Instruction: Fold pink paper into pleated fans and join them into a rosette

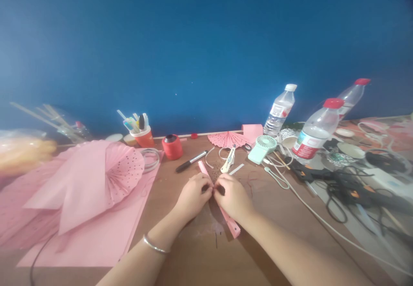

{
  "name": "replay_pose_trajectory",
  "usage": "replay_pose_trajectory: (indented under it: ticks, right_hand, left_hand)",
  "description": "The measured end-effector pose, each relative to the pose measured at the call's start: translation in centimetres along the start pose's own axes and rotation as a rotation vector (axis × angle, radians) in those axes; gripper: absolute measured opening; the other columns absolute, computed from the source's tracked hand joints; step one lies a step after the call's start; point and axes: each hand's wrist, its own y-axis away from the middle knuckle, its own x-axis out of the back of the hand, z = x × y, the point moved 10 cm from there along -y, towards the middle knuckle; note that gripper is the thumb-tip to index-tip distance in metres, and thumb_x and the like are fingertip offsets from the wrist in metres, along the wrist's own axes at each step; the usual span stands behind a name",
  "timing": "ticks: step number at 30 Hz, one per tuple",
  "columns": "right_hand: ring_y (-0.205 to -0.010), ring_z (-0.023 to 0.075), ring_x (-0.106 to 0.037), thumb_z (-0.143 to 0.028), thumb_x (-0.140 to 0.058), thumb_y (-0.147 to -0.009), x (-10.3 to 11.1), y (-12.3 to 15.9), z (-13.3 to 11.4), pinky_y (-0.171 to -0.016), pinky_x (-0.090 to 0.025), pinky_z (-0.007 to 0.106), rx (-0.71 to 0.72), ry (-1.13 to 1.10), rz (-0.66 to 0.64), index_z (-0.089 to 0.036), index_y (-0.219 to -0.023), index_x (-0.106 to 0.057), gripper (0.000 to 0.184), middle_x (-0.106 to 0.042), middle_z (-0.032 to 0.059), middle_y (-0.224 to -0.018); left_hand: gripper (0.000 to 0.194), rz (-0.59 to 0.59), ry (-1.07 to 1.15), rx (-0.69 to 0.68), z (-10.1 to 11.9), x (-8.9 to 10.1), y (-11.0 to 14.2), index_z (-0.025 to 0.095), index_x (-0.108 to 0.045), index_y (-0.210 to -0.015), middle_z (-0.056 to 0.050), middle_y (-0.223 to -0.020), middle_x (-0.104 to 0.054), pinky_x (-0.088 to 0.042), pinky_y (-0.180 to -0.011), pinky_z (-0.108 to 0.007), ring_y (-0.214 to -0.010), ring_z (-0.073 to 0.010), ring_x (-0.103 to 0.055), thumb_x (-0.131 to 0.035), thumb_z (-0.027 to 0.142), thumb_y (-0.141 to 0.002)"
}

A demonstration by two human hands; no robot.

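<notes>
A narrow folded strip of pink paper (229, 222) lies slantwise in front of me, its far end showing beyond my fingers. My left hand (195, 194) pinches it near the middle, with a silver bangle on that wrist. Close against it, my right hand (235, 196) grips the same strip, the two sets of fingertips almost meeting. What exactly lies between the fingertips is hidden. Just beyond the hands are a utility knife (228, 160), a black marker (191, 162) and small dark bits scattered on the brown table (190, 251).
Pink pleated paper fans and sheets (93, 247) cover the left side. Along the blue wall stand a cup of pens (143, 138), a red round container (172, 147) and a small pleated fan (227, 139). At right are a mint handheld fan (262, 149), water bottles (314, 133) and tangled cables (335, 195).
</notes>
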Motion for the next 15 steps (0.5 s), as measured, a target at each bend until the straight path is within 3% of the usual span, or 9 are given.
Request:
replay_pose_trajectory:
  ticks: [15]
  right_hand:
    - [-0.064, 0.0135, -0.046, -0.010, -0.049, -0.067, 0.49, -0.20, 0.67, -0.056, -0.033, 0.022, -0.038, 0.034, 0.027, -0.020, -0.058, -0.039, 0.017, -0.048, -0.0007, -0.067]
  left_hand:
    - [0.012, -0.009, 0.064, 0.016, 0.23, 0.26, 0.13, 0.019, -0.057, -0.066, -0.001, -0.083, -0.059, -0.039, -0.080, -0.030, -0.082, -0.0162, -0.053, -0.051, 0.016, -0.075]
